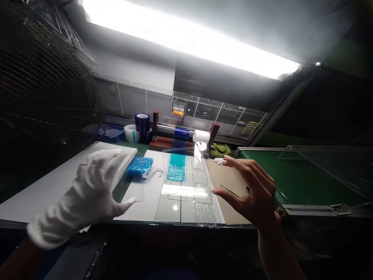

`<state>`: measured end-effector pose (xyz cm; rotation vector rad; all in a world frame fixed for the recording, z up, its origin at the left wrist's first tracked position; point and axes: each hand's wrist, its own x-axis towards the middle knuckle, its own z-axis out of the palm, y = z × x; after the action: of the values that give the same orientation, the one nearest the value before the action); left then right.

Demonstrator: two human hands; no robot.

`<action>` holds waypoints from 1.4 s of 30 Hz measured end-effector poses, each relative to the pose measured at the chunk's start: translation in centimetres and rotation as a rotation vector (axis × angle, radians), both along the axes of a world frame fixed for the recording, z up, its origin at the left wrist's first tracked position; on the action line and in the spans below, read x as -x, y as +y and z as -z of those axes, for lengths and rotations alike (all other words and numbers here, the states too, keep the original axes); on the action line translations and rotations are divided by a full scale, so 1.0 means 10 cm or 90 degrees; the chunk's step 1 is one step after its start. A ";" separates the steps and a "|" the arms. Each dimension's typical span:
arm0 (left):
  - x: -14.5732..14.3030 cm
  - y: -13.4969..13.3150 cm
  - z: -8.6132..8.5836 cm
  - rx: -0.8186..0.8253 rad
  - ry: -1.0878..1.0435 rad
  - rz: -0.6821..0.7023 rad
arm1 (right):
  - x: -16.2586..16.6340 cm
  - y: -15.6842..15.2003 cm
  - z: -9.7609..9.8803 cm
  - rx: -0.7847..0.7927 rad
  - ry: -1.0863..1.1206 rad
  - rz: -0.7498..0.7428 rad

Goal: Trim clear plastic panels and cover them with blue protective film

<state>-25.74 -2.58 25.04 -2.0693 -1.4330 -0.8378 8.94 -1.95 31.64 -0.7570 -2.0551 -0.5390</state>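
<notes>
Gloved left hand [93, 184] is half-curled, thumb apart from fingers; can't tell if it's pinching that faint clear edge [139, 201]. Bare right hand [256, 190] has loosely spread fingers, tweezers [229, 189] by the palm, grip unclear. Between them, an outlined clear panel [171, 212] lies on the counter [120, 191], blue film [176, 171] partly over it. Slipping tweezers might scratch it; a draft could crease the film. Fan's [49, 77] dark, cut off.

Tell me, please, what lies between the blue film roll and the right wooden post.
In the head view, a whitish film roll lies between the blue film roll and the right wooden post.
</notes>
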 end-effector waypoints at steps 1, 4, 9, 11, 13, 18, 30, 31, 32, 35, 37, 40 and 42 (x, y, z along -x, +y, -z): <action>0.08 -0.04 0.01 -0.002 -0.019 -0.001 | -0.05 -0.02 -0.02 -0.006 -0.009 0.012; 0.26 -0.15 0.04 0.016 -0.070 -0.016 | -0.07 -0.04 -0.02 -0.004 -0.037 0.034; 0.33 -0.28 -0.02 0.004 -0.090 -0.035 | 0.09 0.01 0.02 0.019 -0.070 0.029; 0.32 -0.32 -0.09 0.002 -0.074 -0.050 | 0.16 0.02 0.02 0.021 -0.075 0.016; 0.31 -0.36 -0.15 -0.003 -0.060 -0.065 | 0.20 0.03 0.01 0.019 -0.082 -0.003; 0.28 -0.43 -0.21 -0.010 -0.048 -0.069 | 0.31 0.00 -0.02 0.035 -0.122 -0.019; 0.11 -0.51 -0.15 0.085 -0.013 0.004 | 0.55 0.10 0.04 0.233 -0.300 -0.109; 0.06 -0.54 -0.12 0.106 -0.045 0.040 | 0.55 0.11 0.10 0.266 -0.289 -0.126; -0.01 -0.57 -0.06 0.129 -0.094 0.095 | 0.56 0.12 0.19 0.308 -0.278 -0.151; -0.26 -0.62 0.21 0.176 -0.319 0.302 | 0.59 0.16 0.53 0.447 -0.238 -0.266; -0.39 -0.61 0.40 0.190 -0.448 0.349 | 0.57 0.20 0.71 0.505 -0.212 -0.321; -0.39 -0.54 0.51 0.225 -0.409 0.296 | 0.46 0.21 0.72 0.498 -0.218 -0.276; -0.33 -0.47 0.42 0.250 -0.239 0.177 | 0.40 0.16 0.57 0.430 -0.261 -0.181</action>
<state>-22.46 -7.32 20.82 -2.5519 -1.6279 -1.1853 4.92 -0.30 25.91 -0.7463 -2.7158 0.2055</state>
